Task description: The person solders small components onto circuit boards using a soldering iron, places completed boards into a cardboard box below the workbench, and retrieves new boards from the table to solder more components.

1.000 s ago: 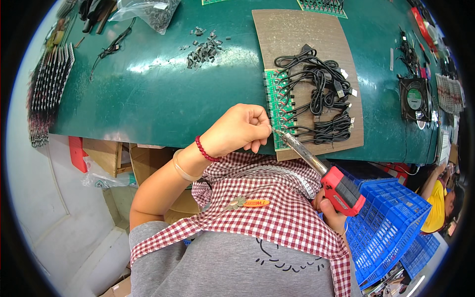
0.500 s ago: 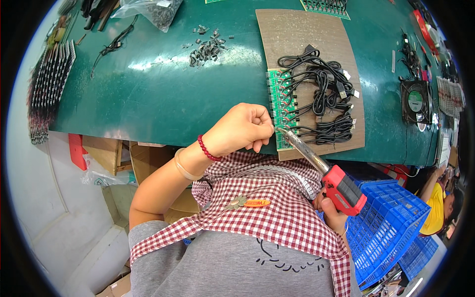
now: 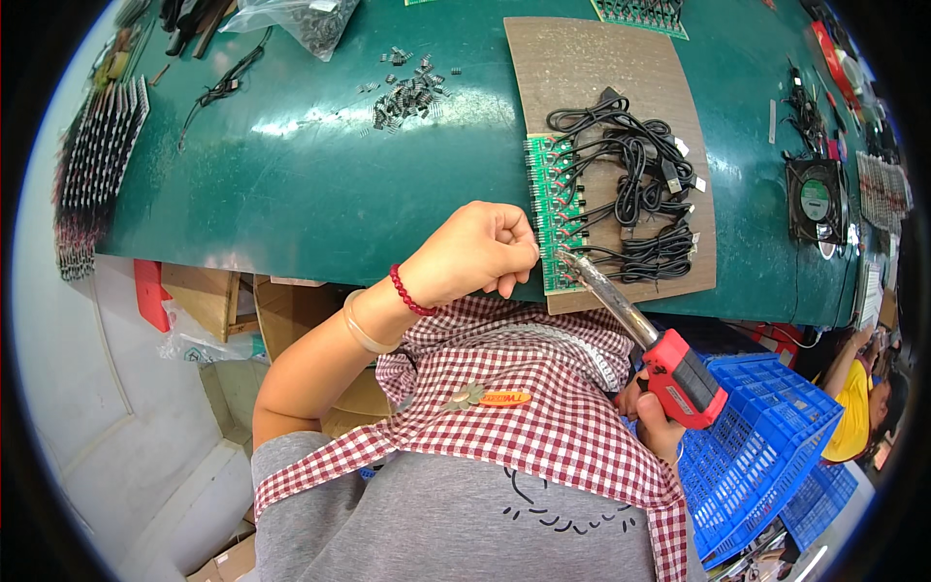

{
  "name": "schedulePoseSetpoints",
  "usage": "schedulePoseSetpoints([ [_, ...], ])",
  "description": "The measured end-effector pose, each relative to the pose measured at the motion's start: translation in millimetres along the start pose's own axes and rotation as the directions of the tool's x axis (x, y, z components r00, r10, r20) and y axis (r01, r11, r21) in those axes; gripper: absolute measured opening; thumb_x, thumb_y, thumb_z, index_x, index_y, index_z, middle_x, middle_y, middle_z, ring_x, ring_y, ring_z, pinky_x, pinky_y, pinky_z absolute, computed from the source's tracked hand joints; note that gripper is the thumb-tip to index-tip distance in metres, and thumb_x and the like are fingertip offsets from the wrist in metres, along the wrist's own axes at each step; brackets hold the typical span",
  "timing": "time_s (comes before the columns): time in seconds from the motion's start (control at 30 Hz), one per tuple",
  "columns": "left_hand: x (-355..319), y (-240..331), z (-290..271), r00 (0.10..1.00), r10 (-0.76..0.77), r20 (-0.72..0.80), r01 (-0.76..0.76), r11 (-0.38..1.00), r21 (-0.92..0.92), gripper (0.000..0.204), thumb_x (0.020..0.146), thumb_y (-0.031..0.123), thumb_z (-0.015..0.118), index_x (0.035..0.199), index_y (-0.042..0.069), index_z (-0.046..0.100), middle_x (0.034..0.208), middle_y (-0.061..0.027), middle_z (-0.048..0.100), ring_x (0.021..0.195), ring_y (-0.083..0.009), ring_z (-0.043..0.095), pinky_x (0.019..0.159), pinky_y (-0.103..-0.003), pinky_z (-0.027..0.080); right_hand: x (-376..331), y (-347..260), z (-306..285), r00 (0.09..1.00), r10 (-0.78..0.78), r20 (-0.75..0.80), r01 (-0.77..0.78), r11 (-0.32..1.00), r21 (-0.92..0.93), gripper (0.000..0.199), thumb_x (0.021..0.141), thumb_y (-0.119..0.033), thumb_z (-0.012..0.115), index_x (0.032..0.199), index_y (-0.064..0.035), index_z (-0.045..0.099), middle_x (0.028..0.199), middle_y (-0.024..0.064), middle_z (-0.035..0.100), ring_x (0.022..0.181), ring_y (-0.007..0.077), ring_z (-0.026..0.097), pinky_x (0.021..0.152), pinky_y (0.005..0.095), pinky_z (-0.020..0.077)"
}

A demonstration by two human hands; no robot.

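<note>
A green circuit board strip (image 3: 549, 209) lies along the left edge of a brown board (image 3: 601, 68), with pins sticking out on its left side. Black USB cables (image 3: 635, 184) run off it to the right in coiled bundles. My left hand (image 3: 483, 247) is closed in a pinch at the strip's lower left edge; whatever its fingertips hold is too small or hidden to make out. In my right hand (image 3: 657, 427) is a red and black soldering iron (image 3: 684, 378), its metal barrel slanting up and left. The iron's tip is over the lower part of the strip; whether it touches is unclear.
Small black pin parts (image 3: 407, 102) lie in a loose pile on the green table (image 3: 291, 184). Behind them is a clear plastic bag (image 3: 308, 27). A black fan (image 3: 817, 199) stands at the right. Blue crates (image 3: 761, 427) sit beside me, with another person (image 3: 853, 407) beyond.
The soldering iron's tip has shifted slightly right, away from my left fingertips, and its handle has moved a little right and down with my right hand. My left hand is almost still.
</note>
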State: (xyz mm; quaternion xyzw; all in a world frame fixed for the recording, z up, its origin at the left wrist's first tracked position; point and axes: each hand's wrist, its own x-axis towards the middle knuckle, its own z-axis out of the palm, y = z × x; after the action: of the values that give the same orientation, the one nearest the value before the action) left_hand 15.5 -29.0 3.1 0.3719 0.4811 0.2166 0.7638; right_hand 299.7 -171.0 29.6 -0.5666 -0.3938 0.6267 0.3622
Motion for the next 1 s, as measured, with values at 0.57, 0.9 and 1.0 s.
schedulePoseSetpoints([
  [0.57,-1.8,-1.3,-1.6,1.000,-0.005,-0.001,0.005,1.000,0.003,0.005,0.081,0.006,0.056,0.078,0.001,0.054,0.064,-0.0018,0.058,0.049,-0.0045,0.053,0.041,-0.017,0.037,-1.5,-0.9,-3.7,1.000,-0.030,0.002,0.030,0.999,0.023,0.018,0.080,-0.003,0.062,0.096,0.0038,0.058,0.079,0.0061,0.059,0.070,0.0128,0.055,0.064,0.0274,0.0451],
  [0.9,-8.5,16.8,-17.8,0.934,0.269,-0.235,-0.154,0.897,0.414,0.011,0.083,0.010,0.057,0.083,0.000,0.057,0.066,-0.0041,0.060,0.051,-0.0057,0.053,0.043,-0.019,0.040,16.8,-28.5,-2.3,0.916,-0.338,-0.218,0.375,0.913,0.160,0.041,0.084,-0.029,0.056,0.110,0.0002,0.045,0.056,0.0027,0.041,0.046,0.0120,0.038,0.045,0.0260,0.0366],
  [1.0,-3.2,27.4,-51.8,0.521,0.787,-0.331,0.060,0.353,0.934,0.016,0.075,0.013,0.063,0.087,0.004,0.055,0.081,-0.0135,0.058,0.073,-0.0352,0.057,0.062,-0.039,0.046,25.9,-51.0,-33.0,0.778,-0.480,-0.406,0.576,0.802,0.155,0.037,0.089,-0.030,0.049,0.111,-0.0011,0.044,0.054,0.0020,0.040,0.044,0.0100,0.037,0.042,0.0236,0.0351],
])
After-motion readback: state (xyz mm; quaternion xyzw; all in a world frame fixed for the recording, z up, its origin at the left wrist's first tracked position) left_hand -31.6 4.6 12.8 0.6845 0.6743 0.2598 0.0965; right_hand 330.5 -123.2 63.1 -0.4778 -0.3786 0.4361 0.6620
